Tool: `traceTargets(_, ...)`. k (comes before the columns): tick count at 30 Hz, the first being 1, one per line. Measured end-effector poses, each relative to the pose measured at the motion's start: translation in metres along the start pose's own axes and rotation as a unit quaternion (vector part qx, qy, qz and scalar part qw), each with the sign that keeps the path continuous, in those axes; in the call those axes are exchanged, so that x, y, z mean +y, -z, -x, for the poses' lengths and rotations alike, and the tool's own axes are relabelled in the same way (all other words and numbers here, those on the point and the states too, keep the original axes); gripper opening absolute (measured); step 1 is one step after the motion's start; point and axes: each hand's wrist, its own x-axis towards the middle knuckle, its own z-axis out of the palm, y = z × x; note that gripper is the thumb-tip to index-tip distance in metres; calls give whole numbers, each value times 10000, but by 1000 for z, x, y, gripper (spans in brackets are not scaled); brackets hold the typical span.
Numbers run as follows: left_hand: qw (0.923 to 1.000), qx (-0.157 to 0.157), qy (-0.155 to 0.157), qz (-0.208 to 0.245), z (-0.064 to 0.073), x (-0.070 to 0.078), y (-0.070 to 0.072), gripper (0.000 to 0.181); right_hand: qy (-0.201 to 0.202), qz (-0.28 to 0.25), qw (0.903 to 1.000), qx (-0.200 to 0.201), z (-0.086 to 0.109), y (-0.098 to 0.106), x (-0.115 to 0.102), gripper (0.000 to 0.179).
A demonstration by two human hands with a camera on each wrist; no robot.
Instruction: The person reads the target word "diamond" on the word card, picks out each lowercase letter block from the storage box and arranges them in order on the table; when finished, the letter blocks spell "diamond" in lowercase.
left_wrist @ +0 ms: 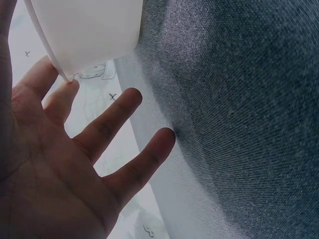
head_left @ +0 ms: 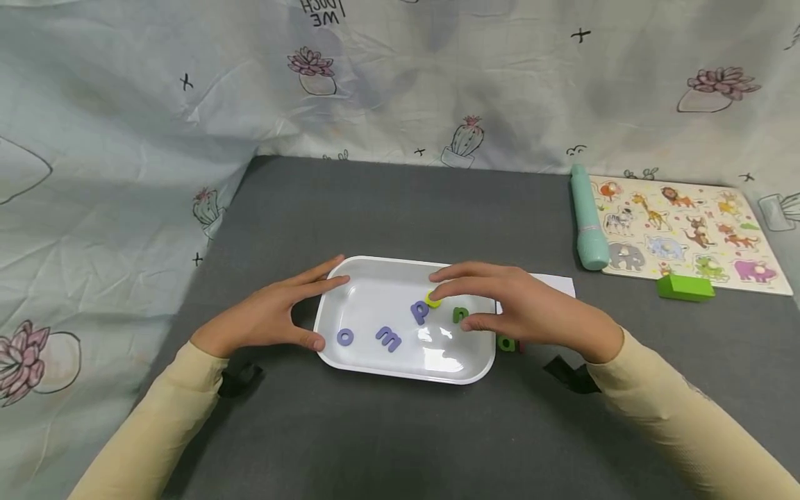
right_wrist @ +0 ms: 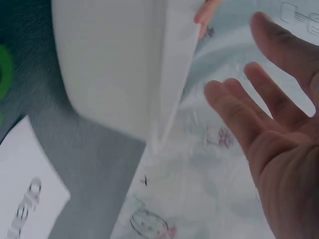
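A white tray (head_left: 369,288) lies on the dark table and holds several foam letters: a purple "o" (head_left: 345,337), "m" (head_left: 389,339) and "p" (head_left: 420,312), a green "n" (head_left: 460,314) and a partly covered yellow piece (head_left: 432,301). At the tray's left end my left hand (head_left: 265,319) is spread, thumb and fingertips at the rim. The left wrist view has fingers touching the tray's edge, the others extended. Over the right end hovers my right hand (head_left: 521,302), fingers loosely bent; in the right wrist view nothing is between them.
Right of the tray, partly under my right hand, are a green letter "a" (head_left: 506,343), a bit of red (head_left: 522,346) and a white printed paper (head_left: 558,284). Farther right lie a teal microphone-shaped object (head_left: 589,222), an animal puzzle board (head_left: 644,243) and a green block (head_left: 685,287).
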Motion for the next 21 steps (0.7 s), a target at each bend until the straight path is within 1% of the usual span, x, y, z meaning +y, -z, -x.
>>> traceTargets(5,10000,20,-4,-6,0,1,0,104,49,28,9986,-530,-24,-14,11,53)
traceTargets(8,10000,-3,36,16,0,1,1,104,128,116,9974,-705,-34,-22,19,51)
traceTargets(11,10000,-16,47,19,-1,2,1,103,138,362,9956,-851,-42,-31,25,47)
traceTargets(14,10000,-28,52,24,-1,1,0,104,201,693,9932,-918,-48,-39,31,47)
traceTargets(18,10000,-41,59,47,-1,2,0,104,300,1207,9883,-886,-53,-50,38,54)
traceTargets(21,10000,-18,67,53,0,2,0,104,339,1541,9840,-827,-56,-56,41,49)
